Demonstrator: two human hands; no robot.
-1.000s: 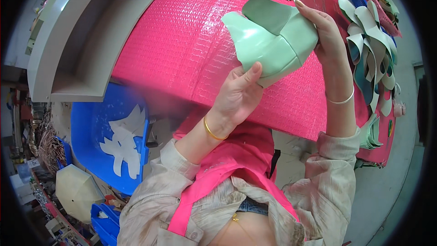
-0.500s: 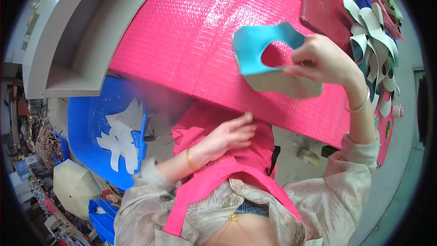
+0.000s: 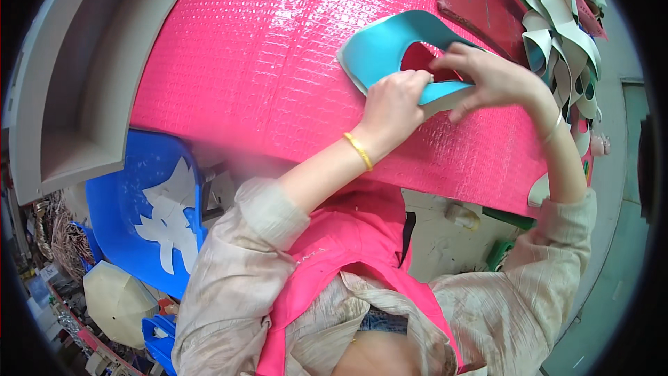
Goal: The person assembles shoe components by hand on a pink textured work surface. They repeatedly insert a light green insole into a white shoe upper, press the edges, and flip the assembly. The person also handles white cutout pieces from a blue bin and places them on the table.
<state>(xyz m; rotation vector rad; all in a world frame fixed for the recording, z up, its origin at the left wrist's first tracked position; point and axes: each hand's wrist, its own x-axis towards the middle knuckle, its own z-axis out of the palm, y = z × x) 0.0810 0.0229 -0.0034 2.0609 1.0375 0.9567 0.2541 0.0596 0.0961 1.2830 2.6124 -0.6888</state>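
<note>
A curved shoe upper piece (image 3: 379, 45), turquoise on one face and beige on the other, is held above the pink table with a rounded opening in its middle. My left hand (image 3: 395, 101) is closed on its near strip, fingers wrapped over the edge. My right hand (image 3: 490, 78) is around the right end of the piece, its curved fingers and thumb spread apart; whether it touches the material is hard to tell, as it is slightly blurred.
A dark red board (image 3: 480, 3) lies on the pink tabletop (image 3: 229, 63). Several similar pale pieces (image 3: 567, 21) are heaped at the right. A grey shelf-like box (image 3: 83, 90) stands left, above a blue bin (image 3: 115, 216) with white cut pieces (image 3: 170, 216).
My left hand has risen from my lap and taken hold of the near strip. My right hand's fingers have spread from their pinch. The shoe upper piece has curled and shifted slightly left.
</note>
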